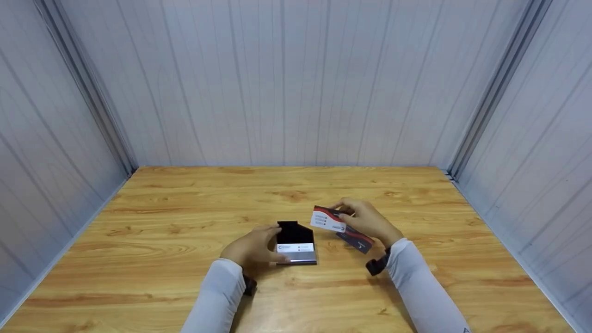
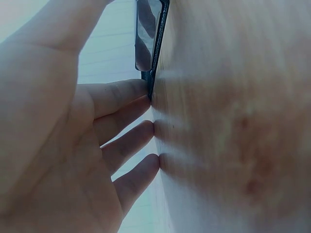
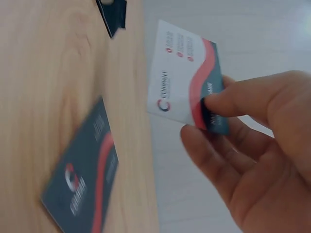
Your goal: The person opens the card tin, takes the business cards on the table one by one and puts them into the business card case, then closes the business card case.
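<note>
one card (image 1: 327,219) pinched in right grip (image 1: 365,218)

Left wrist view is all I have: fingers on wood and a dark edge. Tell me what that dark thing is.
Observer: A black card holder standing on the table, with a card already in its front slot. The left hand touches its left side.
Operator: Report the other hand.
Observer: The right hand pinches a white card with a red wave, lifted off the table to the right of the holder.
Operator: List anything else on the table.
Observer: One dark card lies flat under the right hand.
</note>
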A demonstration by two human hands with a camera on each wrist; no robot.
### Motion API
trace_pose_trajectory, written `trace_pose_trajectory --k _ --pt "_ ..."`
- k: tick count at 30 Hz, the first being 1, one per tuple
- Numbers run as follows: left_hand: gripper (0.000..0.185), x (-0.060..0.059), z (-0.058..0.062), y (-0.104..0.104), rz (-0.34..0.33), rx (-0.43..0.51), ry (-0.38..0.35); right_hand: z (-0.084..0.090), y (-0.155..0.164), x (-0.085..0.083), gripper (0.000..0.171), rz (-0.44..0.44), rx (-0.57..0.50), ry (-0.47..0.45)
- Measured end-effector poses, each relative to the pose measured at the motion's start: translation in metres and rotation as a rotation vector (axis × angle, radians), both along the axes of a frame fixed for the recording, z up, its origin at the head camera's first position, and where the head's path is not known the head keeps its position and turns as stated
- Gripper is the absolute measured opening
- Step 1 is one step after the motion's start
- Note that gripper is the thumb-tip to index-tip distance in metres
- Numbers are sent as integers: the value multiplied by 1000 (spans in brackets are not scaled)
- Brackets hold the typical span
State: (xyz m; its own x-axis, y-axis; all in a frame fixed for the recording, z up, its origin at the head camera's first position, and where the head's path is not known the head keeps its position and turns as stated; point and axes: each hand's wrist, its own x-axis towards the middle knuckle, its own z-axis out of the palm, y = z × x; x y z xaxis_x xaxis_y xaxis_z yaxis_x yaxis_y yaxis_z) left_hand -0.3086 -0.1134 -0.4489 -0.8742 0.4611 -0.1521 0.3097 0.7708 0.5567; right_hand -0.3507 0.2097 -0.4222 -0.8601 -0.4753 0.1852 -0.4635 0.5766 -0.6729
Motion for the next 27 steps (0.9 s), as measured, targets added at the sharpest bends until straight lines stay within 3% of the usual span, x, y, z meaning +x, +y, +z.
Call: trace_pose_trajectory --k 7,15,27 --pt "97 -1 -1 -1 1 -11 -8 -6 -22 4 22 22 -59 46" --pt "95 -2 -1 0 10 4 -5 -15 -42 12 32 67 -85 31" --pt "91 -4 -1 -1 -27 50 16 -22 -58 18 29 125 -93 38"
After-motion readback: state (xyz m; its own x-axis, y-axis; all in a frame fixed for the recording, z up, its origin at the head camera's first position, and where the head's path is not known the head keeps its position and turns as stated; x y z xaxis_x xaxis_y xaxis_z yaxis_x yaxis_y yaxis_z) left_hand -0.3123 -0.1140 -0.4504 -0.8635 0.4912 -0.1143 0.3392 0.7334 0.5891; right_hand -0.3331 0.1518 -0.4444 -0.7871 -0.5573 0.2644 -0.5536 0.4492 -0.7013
